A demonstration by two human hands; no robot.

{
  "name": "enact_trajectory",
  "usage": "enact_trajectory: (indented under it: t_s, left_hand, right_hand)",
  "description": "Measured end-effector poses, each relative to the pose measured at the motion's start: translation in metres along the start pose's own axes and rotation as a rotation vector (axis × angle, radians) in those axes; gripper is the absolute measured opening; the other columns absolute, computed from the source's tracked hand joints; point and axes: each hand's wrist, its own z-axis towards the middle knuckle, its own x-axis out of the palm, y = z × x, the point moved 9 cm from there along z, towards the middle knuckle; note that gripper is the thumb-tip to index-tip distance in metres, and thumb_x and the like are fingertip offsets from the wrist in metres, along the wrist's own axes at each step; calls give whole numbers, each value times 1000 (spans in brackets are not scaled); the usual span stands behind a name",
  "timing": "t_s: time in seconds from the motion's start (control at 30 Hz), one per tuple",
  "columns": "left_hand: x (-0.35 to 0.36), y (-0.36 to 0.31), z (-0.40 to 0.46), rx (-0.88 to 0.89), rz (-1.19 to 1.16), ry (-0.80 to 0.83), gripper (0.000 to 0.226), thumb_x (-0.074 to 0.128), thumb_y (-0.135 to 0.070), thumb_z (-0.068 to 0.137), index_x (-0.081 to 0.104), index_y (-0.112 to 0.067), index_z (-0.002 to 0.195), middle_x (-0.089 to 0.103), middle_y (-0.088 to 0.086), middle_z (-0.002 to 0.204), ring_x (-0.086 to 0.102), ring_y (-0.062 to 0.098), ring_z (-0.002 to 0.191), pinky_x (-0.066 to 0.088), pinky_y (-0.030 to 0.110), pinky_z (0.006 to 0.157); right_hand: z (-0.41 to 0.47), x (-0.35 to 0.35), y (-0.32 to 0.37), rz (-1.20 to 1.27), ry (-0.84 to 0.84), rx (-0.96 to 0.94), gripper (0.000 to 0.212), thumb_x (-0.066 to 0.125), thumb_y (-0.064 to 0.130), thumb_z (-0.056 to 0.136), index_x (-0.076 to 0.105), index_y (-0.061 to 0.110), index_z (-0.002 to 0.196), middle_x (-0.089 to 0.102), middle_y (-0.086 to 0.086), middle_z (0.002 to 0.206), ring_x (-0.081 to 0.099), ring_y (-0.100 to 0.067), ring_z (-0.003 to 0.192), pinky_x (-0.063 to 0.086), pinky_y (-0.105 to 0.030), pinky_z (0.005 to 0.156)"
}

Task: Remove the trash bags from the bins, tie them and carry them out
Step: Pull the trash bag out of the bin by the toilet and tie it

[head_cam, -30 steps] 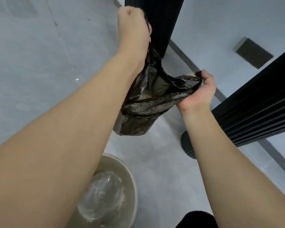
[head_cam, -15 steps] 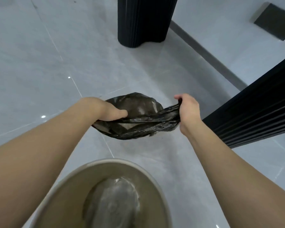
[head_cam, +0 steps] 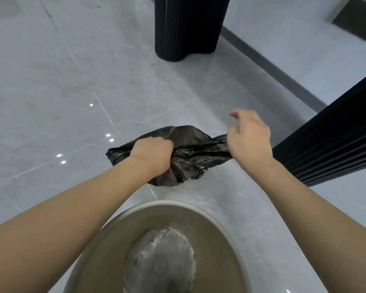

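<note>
The black trash bag (head_cam: 186, 157) hangs above the floor, just beyond the empty bin (head_cam: 156, 210), the left hand (head_cam: 151, 155) fisted on its neck, the right hand (head_cam: 249, 140) pinching the other end with some fingers lifted, so tying looks underway, crossing the ends next.

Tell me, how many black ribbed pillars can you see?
2. One black pillar stands on the floor at top centre; the other slants in at the right edge, beside the right hand. More may stand out of view.

Bright even light; glare spots on floor (head_cam: 76, 85); wide-angle bending.
</note>
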Motion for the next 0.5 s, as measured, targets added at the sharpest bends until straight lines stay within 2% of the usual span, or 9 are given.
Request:
enact_trajectory:
  t_s: [0.07,0.1,0.17,0.23,0.3,0.33,0.4,0.5]
  left_hand:
    - [-5,4,0,-7,-33,-36,15,46,-16,89,53,-15,102,61,7,104,60,31,93,39,35,66]
    - [-7,4,-1,-8,-47,-43,10,47,-16,88,51,-16,97,60,7,101,59,30,90,38,35,65]
    - [-7,2,-5,-7,-89,-32,4,47,-16,87,45,-18,89,58,6,94,53,28,80,39,34,63]
    - [-5,-2,-9,5,-125,0,5,47,-14,86,43,-18,86,57,5,90,50,25,75,40,34,61]
    - [-4,-9,-12,38,-110,21,4,46,-14,87,44,-18,87,57,4,88,50,25,75,40,33,60]
    - [-3,-11,-14,46,-73,24,4,45,-14,88,45,-18,90,56,4,89,51,25,76,37,33,59]
    - [1,-8,-16,21,46,53,13,43,-13,89,50,-17,99,56,4,94,54,26,80,35,33,59]
    - [14,13,-20,-113,239,214,24,45,-10,91,58,-16,111,56,4,105,56,27,94,41,35,69]
  right_hand:
    - [-18,17,36,-264,123,-308,68,34,30,77,41,12,142,45,-9,145,37,-27,134,7,-48,119]
    - [-26,30,44,-368,198,-388,75,34,37,77,32,12,147,38,-8,150,31,-25,139,-1,-51,119]
    - [-39,54,45,-585,322,-457,82,37,48,82,16,11,152,26,-8,156,21,-27,143,-5,-56,117]
    - [-46,73,36,-810,394,-471,80,46,45,88,16,8,152,25,-11,154,23,-31,142,2,-57,118]
    - [-47,80,29,-903,435,-422,56,50,28,89,38,8,140,43,-12,139,40,-32,128,22,-50,112]
    - [-46,80,26,-885,444,-386,42,51,19,89,49,10,129,50,-11,128,47,-31,118,33,-44,100]
    - [-43,79,17,-812,457,-305,30,51,7,87,57,11,115,54,-10,116,56,-30,105,37,-36,77]
    - [-39,77,-4,-751,484,-174,31,47,0,88,55,5,117,51,-13,117,61,-32,100,41,-35,67]
